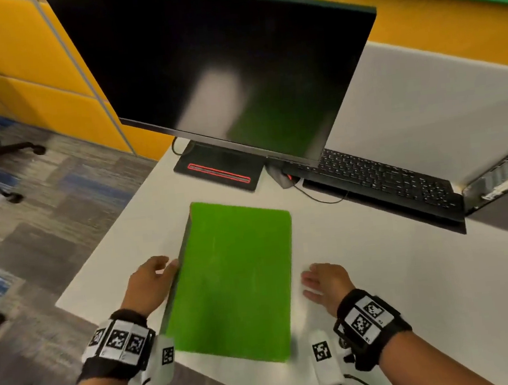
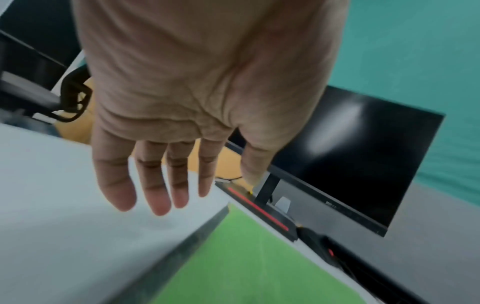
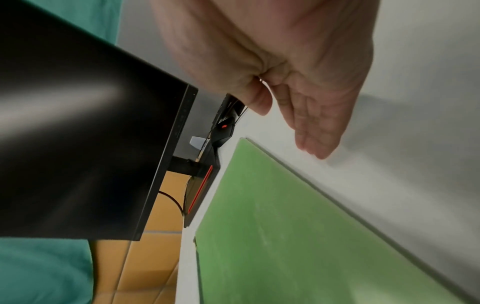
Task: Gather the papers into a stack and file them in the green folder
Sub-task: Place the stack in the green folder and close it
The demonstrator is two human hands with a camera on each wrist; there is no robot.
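The green folder (image 1: 233, 279) lies closed and flat on the white desk (image 1: 380, 273), its dark spine on the left. No loose papers show in any view. My left hand (image 1: 152, 281) is at the folder's left edge, beside the spine, fingers straight and spread (image 2: 155, 185), holding nothing. My right hand (image 1: 324, 280) hovers just right of the folder, a small gap away, fingers straight and together (image 3: 314, 131), empty. The folder's cover (image 2: 246, 263) also shows under the left hand, and its right edge (image 3: 285, 226) under the right hand.
A dark monitor (image 1: 221, 70) stands behind the folder on a black base with a red stripe (image 1: 219, 172). A black keyboard (image 1: 380, 179) and a cable lie at the right rear. The desk's left edge (image 1: 102, 255) drops to carpet with office chairs.
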